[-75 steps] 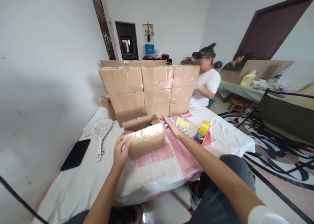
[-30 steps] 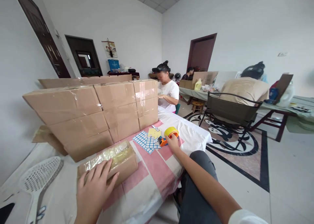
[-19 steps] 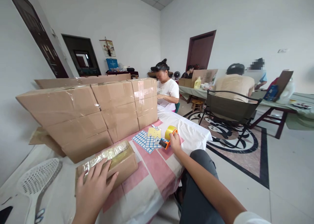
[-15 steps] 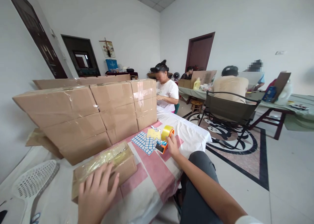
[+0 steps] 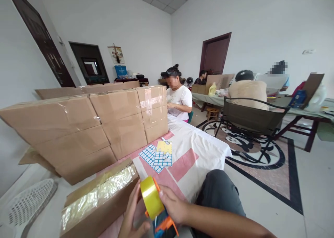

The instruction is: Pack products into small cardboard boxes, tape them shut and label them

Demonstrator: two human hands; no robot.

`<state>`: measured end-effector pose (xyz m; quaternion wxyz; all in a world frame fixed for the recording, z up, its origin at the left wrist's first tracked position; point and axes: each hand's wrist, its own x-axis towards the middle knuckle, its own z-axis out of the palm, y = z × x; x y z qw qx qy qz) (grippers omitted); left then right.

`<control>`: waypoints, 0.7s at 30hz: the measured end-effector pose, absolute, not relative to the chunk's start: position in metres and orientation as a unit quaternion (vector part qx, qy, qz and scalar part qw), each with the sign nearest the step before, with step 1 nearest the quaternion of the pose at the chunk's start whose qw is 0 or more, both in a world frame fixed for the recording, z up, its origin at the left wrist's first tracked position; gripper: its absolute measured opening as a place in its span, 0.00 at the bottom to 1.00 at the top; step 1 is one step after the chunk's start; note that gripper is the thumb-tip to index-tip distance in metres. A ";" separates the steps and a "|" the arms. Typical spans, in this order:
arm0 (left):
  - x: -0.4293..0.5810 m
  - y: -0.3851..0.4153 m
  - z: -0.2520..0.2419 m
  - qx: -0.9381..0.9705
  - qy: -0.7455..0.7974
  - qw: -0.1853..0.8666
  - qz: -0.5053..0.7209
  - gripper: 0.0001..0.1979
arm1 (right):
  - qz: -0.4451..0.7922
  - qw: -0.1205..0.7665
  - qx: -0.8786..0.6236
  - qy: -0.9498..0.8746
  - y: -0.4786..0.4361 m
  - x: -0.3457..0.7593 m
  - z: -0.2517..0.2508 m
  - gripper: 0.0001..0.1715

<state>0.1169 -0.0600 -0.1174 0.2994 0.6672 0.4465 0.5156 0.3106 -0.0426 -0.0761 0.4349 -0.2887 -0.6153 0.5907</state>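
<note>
In my right hand (image 5: 172, 203) is an orange and blue tape dispenser (image 5: 167, 224) carrying a wide roll of yellow tape (image 5: 151, 197); the fingers are closed round its side. My left hand (image 5: 134, 210) is beside the roll, thumb and fingers apart; whether its fingertips touch the tape I cannot tell. Just left of both hands lies a cardboard box (image 5: 104, 205), with shiny clear tape along its top. Farther back on the table are blue-and-white label sheets (image 5: 155, 158) and a yellow piece of paper (image 5: 165, 147).
Stacked cardboard boxes (image 5: 121, 126) form a wall along the table's far left. A white perforated plastic object (image 5: 31, 203) lies at the left edge. Across the table a person in a white shirt (image 5: 180, 98) sits. A folding chair (image 5: 254, 121) stands to the right, behind another person.
My right hand has brought the tape dispenser from beside the label sheets down toward me. My left hand has left the box top and moved right to the tape roll.
</note>
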 end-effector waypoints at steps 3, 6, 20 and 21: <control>0.114 -0.059 -0.121 0.656 0.451 0.296 0.527 0.44 | 0.644 0.417 -0.259 -0.587 -0.043 0.312 -0.075 0.39; 0.115 -0.055 -0.122 0.653 0.457 0.331 0.506 0.40 | 0.633 0.430 -0.266 -0.587 -0.041 0.310 -0.085 0.39; 0.158 -0.066 -0.136 0.520 0.530 0.426 0.517 0.23 | 0.389 0.521 -0.287 -0.704 -0.014 0.319 -0.070 0.33; 0.162 -0.067 -0.133 0.500 0.531 0.434 0.529 0.24 | 0.390 0.518 -0.283 -0.707 -0.012 0.318 -0.071 0.32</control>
